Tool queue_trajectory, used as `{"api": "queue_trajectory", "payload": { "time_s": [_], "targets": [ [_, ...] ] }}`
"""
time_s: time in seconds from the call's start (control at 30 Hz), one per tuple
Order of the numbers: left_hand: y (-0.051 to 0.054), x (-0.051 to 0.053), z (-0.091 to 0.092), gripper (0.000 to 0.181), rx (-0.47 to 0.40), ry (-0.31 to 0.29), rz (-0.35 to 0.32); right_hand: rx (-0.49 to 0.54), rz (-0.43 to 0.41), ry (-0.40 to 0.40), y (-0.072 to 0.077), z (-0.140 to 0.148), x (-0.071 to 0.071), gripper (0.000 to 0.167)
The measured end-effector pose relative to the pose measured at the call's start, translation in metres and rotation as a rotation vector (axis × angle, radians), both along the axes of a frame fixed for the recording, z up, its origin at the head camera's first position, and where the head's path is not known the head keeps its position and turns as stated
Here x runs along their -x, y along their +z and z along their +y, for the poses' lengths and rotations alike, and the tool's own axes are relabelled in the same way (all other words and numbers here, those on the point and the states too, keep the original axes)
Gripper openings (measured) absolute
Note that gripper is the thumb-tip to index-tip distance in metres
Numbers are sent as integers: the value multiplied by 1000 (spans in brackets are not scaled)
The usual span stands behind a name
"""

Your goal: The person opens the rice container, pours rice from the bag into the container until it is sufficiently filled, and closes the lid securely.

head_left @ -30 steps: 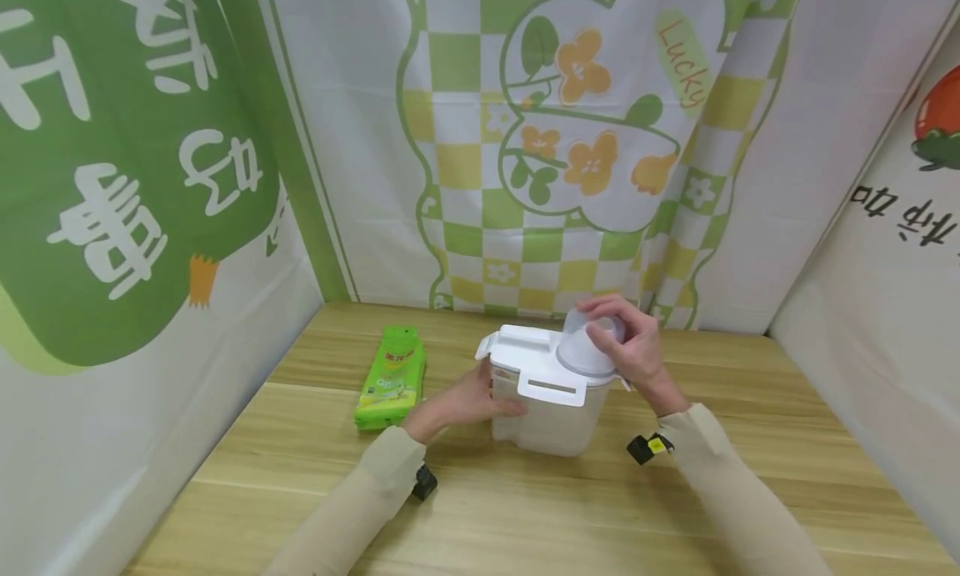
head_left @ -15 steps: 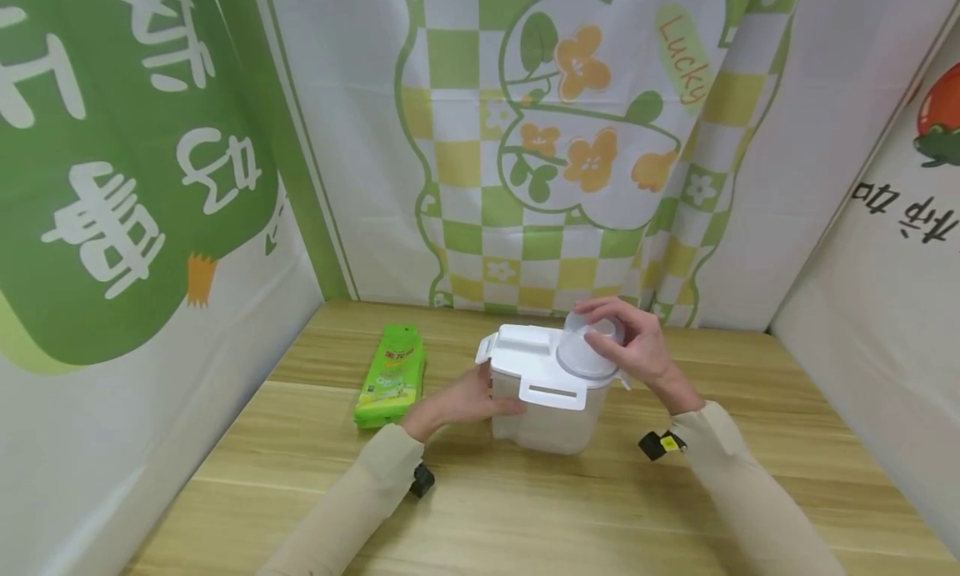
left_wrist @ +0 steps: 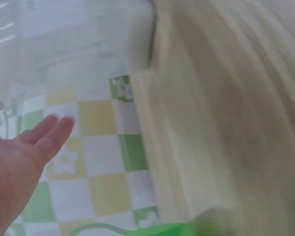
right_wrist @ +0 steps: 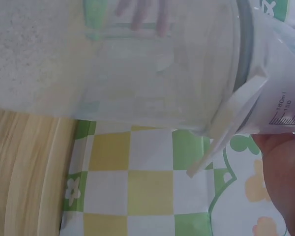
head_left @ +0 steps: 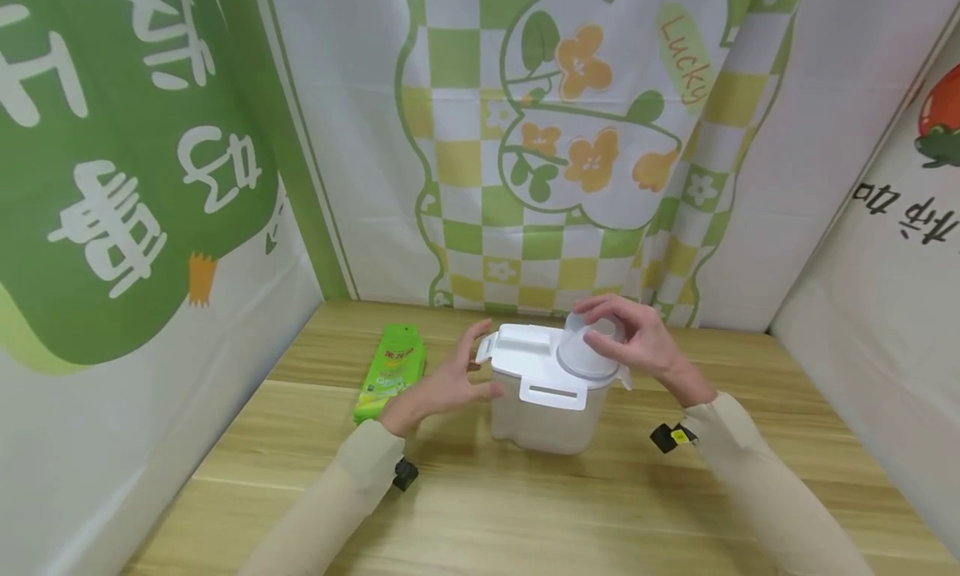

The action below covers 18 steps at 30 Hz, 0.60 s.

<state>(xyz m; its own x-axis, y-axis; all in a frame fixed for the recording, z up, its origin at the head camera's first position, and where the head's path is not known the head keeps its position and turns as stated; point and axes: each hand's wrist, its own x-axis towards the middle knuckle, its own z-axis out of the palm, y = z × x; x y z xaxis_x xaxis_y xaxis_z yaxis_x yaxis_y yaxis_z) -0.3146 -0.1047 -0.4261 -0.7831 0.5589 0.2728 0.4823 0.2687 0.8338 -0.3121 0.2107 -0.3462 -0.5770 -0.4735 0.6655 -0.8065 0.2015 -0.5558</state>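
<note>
A clear plastic storage container [head_left: 547, 426] with a white lid [head_left: 525, 348] stands upright on the table. Pale grains [right_wrist: 29, 59] fill its lower part in the right wrist view. On the lid's right side sits a translucent measuring cup [head_left: 585, 356], its millilitre scale visible in the right wrist view. My right hand [head_left: 637, 340] holds the cup between thumb and fingers. To the left of the container is my left hand [head_left: 442, 384], fingers spread and extended near the side latch [head_left: 486, 348]. The left wrist view shows that hand's fingers [left_wrist: 54, 137] apart from the container wall.
A bright green packet [head_left: 388, 372] lies left of the container, partly behind my left hand. Wooden table [head_left: 540, 518] surface extends around the container. A patterned curtain [head_left: 480, 176] hangs along the table's back edge, with printed cloth at both sides.
My left hand has let go of the container's left side and moved slightly left, its fingers spreading. The right hand keeps hold of the cup while its wrist has shifted right.
</note>
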Motion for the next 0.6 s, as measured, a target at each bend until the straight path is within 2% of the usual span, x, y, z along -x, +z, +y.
{"api": "queue_trajectory", "payload": {
  "time_s": [0.17, 0.27, 0.43, 0.6],
  "targets": [
    [13, -8, 3, 99, 51, 27, 232, -32, -23, -33, -1, -1, -4, 23],
    [20, -13, 7, 97, 69, 39, 332, -46, -33, -51, 0, -1, -5, 22],
    [27, -20, 11, 95, 96, 46, 398, -79, -25, -119, -2, 0, -9, 30],
    [32, -25, 14, 89, 144, 67, 455, -44, -64, -155, -11, 5, -14, 57]
  ]
}}
